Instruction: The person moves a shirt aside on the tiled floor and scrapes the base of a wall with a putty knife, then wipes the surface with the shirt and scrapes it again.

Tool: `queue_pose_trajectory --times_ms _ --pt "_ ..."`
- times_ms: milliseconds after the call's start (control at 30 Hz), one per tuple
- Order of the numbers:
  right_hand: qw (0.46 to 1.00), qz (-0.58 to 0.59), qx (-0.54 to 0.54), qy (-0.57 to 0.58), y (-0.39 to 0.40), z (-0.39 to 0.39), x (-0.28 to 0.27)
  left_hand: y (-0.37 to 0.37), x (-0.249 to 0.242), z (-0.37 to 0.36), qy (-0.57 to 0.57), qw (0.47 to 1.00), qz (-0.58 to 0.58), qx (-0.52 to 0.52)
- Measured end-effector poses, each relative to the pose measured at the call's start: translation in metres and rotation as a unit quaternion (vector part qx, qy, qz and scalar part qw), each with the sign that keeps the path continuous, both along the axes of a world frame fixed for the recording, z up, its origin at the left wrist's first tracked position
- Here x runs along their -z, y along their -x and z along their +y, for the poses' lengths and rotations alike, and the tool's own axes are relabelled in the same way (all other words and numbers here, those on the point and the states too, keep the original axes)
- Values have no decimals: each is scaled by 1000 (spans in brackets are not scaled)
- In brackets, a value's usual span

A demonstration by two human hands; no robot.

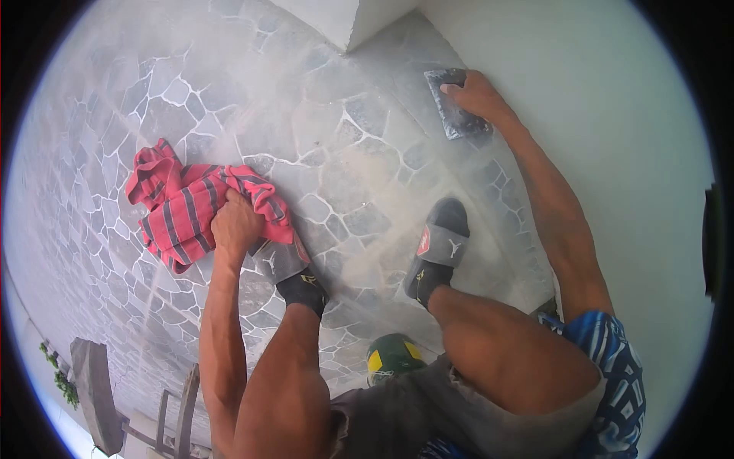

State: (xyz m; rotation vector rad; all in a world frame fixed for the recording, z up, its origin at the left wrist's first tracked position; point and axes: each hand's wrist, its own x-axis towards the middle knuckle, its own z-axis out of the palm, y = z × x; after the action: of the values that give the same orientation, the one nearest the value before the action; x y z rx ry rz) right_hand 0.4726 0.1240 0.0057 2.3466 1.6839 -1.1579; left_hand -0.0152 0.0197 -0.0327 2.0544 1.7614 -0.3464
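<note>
The right slide [442, 249] is grey and carries a white leaping-figure logo, by its shape the Jordan Jumpman, with a red patch at the strap's side whose lettering is too small to read. The left slide [277, 262], across from it, bears a similar pale figure, and the left sock [300, 291] shows a small yellow mark.

The right hand [475, 98] is beyond the right slide, at the foot of the white wall [619, 145], clasping a dark, scuffed rectangular plate [447, 113]. The thumb presses on its face; the other fingers are mostly hidden. I cannot tell whether the plate touches the stone paving [313, 206]. The left hand [235, 222], well to the left of the right slide, is closed in a fist on a bunched red cloth with dark stripes [180, 222]. The cloth hangs in folds and, from this view, covers the toe of the left slide.

Behind the right slide, between the legs, sits a rounded green-and-yellow object [391, 354], partly hidden by the grey shorts [405, 417]; ball or container, I cannot tell. Ahead of the slide, a white masonry corner [325, 19] juts out near the plate. Pale haze veils the paving around the slide. Far behind it to the left are a weathered wooden post [98, 394] and a green plant [65, 386].
</note>
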Motion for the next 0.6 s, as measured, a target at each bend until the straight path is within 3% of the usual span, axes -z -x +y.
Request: queue_pose_trajectory --times_ms 33,67,167,367,467,567,600 --pt "999 -1 11 38 -11 -6 7 -2 -4 0 2 1000 3 3" --pt "987 113 79 84 13 -6 -29 -4 -7 1 -2 1000 6 7" --pt "993 -64 -73 -70 57 11 15 -1 -2 1 -4 1000 -11 2" --pt "996 -7 -52 -68 31 5 -8 -4 -7 2 -21 1000 -3 12" --pt "998 68 0 18 27 6 -5 2 -1 -6 -3 1000 -3 17" --pt "991 -37 -93 -93 71 15 7 -1 0 -1 -14 1000 5 9" --pt "990 -35 -118 -71 75 20 7 2 1 0 -17 1000 6 9"
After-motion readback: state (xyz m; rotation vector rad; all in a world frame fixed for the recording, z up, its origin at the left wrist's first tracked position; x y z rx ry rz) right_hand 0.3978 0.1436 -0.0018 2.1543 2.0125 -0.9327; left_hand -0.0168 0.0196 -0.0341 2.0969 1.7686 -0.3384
